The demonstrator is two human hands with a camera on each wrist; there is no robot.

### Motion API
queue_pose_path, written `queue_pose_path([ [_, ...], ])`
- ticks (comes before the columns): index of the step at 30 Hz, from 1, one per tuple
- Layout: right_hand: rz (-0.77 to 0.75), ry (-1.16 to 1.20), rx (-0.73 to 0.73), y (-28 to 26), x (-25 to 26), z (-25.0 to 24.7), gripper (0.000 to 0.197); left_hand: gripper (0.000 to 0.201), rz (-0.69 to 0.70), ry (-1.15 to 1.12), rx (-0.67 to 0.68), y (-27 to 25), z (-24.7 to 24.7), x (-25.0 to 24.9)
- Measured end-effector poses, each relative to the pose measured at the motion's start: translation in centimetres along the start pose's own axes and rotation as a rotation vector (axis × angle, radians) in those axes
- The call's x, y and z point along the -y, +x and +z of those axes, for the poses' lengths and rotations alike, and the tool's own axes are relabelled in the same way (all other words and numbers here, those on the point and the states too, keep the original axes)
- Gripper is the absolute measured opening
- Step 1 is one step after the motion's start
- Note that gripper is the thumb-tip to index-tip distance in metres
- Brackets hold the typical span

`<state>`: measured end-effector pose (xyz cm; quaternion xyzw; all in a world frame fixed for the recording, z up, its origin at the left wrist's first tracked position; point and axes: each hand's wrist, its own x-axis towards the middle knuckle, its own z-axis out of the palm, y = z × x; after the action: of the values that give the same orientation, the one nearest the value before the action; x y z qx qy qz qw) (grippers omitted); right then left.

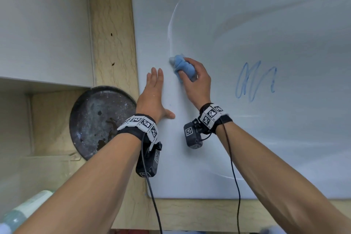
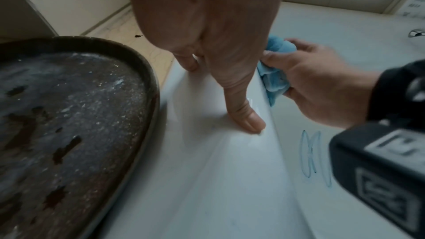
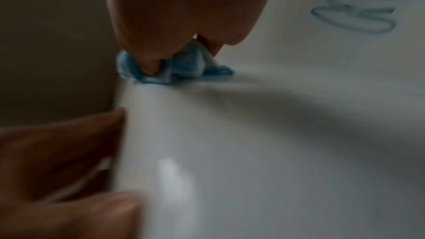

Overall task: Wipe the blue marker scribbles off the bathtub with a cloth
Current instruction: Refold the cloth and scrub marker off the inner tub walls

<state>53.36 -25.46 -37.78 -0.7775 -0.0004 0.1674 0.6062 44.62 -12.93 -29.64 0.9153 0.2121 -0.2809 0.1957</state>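
My right hand (image 1: 197, 81) gripped the bunched cloth (image 1: 183, 66) against the bathtub (image 1: 247, 15) rim at frame centre; my left hand (image 1: 154, 95) lay flat. The scribbles (image 1: 254, 81), centre-right, awaited wiping next.

Dark pan (image 1: 98, 119) crowding bathtub rim (image 1: 152, 30)

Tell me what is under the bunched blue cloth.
The cloth, gripped by the right hand, presses on the white bathtub rim. Any marker directly beneath it is covered.
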Motion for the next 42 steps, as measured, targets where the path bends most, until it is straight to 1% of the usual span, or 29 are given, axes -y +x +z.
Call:
queue_pose_path([
  [1, 0.027, -0.013, -0.026, 0.3, -0.8, -0.2, 0.032, 0.157, 0.003, 0.005, -0.004, -0.1, 0.0, 0.1],
  [3, 0.189, -0.090, -0.084, 1.5, -3.0, -1.7, 0.025, 0.157, 0.007, 0.009, -0.011, -0.2, 0.1, 0.1],
  [5, 0.342, -0.223, -0.045, 2.0, -4.8, -3.5, 0.020, 0.157, 0.009, 0.004, -0.009, -0.2, 0.2, 0.2],
  [6, 0.373, -0.276, -0.012, 1.9, -5.3, -4.1, 0.019, 0.157, 0.008, 0.000, -0.010, -0.2, 0.2, 0.2],
  [8, 0.370, -0.304, -0.016, 0.9, -4.7, -4.1, 0.017, 0.157, 0.014, -0.005, -0.013, -0.1, 0.2, 0.3],
  [10, 0.330, -0.224, -0.046, -0.9, -2.6, -2.9, 0.006, 0.157, 0.015, -0.004, -0.017, 0.0, 0.2, 0.4],
  [12, 0.213, -0.160, -0.035, -3.4, -0.2, -1.4, 0.016, 0.158, 0.008, -0.010, -0.008, 0.1, 0.3, 0.4],
  [14, 0.015, -0.178, 0.053, -5.9, 2.0, -0.4, 0.030, 0.159, -0.004, -0.045, -0.017, 0.0, 0.2, 0.3],
  [15, -0.077, -0.206, 0.097, -6.6, 2.4, 0.0, 0.034, 0.159, -0.008, -0.063, -0.029, -0.1, 0.2, 0.3],
  [16, -0.134, -0.206, 0.114, -6.6, 2.3, 0.2, 0.035, 0.157, -0.006, -0.064, -0.035, -0.2, 0.2, 0.2],
  [17, -0.130, -0.200, 0.093, -6.1, 1.7, -0.1, 0.035, 0.154, -0.002, -0.048, -0.033, -0.4, 0.3, 0.2],
  [18, -0.068, -0.182, 0.038, -5.3, 0.9, -0.6, 0.033, 0.151, -0.001, -0.022, -0.034, -0.8, 0.5, 0.2],
  [19, 0.046, -0.180, -0.018, -4.0, -0.2, -1.5, 0.029, 0.146, 0.000, 0.000, -0.041, -1.1, 0.5, 0.1],
  [20, 0.192, -0.208, -0.037, -2.9, -1.3, -2.7, 0.025, 0.141, -0.002, 0.013, -0.044, -1.5, 0.7, 0.3],
  [21, 0.329, -0.265, -0.012, -2.3, -2.4, -4.0, 0.022, 0.136, -0.005, 0.018, -0.041, -1.9, 0.9, 0.4],
  [22, 0.426, -0.295, 0.029, -2.1, -3.6, -5.2, 0.022, 0.133, -0.010, 0.021, -0.040, -2.3, 1.1, 0.5],
  [23, 0.468, -0.287, 0.056, -2.4, -4.4, -6.1, 0.022, 0.131, -0.016, 0.029, -0.041, -2.7, 1.4, 0.6],
  [24, 0.471, -0.242, 0.066, -3.0, -4.5, -6.6, 0.021, 0.131, -0.019, 0.046, -0.038, -3.0, 1.6, 0.5],
  [26, 0.361, -0.124, 0.060, -4.8, -2.8, -6.4, 0.021, 0.130, -0.010, 0.087, -0.016, -3.4, 1.6, 0.5],
  [28, 0.147, -0.056, 0.073, -5.6, -0.2, -5.1, 0.025, 0.126, 0.006, 0.098, 0.005, -3.9, 1.3, 0.6],
  [29, 0.023, -0.061, 0.082, -5.7, 1.4, -4.2, 0.028, 0.124, 0.015, 0.083, 0.012, -4.3, 1.0, 0.7],
  [31, -0.216, -0.155, 0.129, -4.9, 3.5, -2.3, 0.035, 0.113, 0.011, 0.024, -0.023, -5.3, 0.6, 1.3],
  [32, -0.305, -0.228, 0.177, -4.6, 4.1, -1.3, 0.036, 0.104, -0.011, -0.017, -0.071, -6.0, 0.5, 1.8],
  [33, -0.367, -0.324, 0.220, -4.6, 4.3, -0.3, 0.037, 0.092, -0.050, -0.074, -0.147, -6.9, 0.6, 2.3],
  [35, -0.432, -0.486, 0.252, -5.2, 3.8, 1.1, 0.037, 0.070, -0.104, -0.168, -0.327, -9.0, 0.8, 3.0],
  [36, -0.441, -0.524, 0.250, -5.9, 3.6, 1.3, 0.038, 0.066, -0.119, -0.180, -0.368, -10.1, 1.0, 3.3],
  [38, -0.496, -0.565, 0.278, -8.4, 3.1, 0.6, 0.037, 0.072, -0.151, -0.157, -0.357, -11.9, 1.4, 3.8],
  [40, -0.584, -0.595, 0.379, -11.7, 2.1, -0.9, 0.037, 0.079, -0.176, -0.136, -0.360, -13.2, 1.7, 4.3],
  [42, -0.598, -0.624, 0.498, -15.1, 0.9, -3.2, 0.040, 0.080, -0.193, -0.145, -0.376, -13.9, 2.1, 4.3],
])
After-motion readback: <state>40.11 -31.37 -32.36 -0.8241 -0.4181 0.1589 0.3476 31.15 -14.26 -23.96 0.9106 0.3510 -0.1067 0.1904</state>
